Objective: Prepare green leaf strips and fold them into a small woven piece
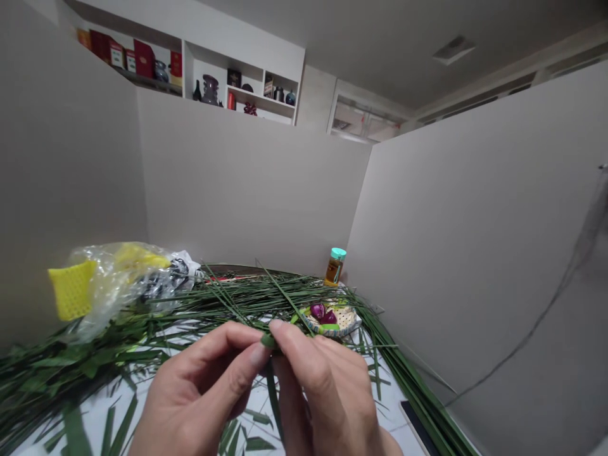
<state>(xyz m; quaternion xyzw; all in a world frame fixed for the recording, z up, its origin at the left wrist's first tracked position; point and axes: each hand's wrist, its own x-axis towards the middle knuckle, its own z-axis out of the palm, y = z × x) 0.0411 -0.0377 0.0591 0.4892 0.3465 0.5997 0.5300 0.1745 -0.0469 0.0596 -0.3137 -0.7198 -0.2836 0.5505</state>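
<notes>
Both hands meet at the lower middle of the head view, over the table (159,332). Between their fingertips is a green leaf strip (268,341), folded into a small loop or knot. One long end hangs down below the fingers. My left hand (204,386) pinches the fold between thumb and forefinger. My right hand (327,386) grips it from the other side, its remaining fingers curled underneath and partly hidden. Just beyond the hands sits a small round woven tray (349,316) with purple pieces (323,313) on it.
Long green leaves (266,291) lie across the back and down the right edge. Cut leaf scraps (259,443) are scattered in front. At the back left are a clear plastic bag (118,278) and yellow foam netting (73,288). A teal-lidded jar (335,267) stands behind; a dark flat device (417,423) lies right.
</notes>
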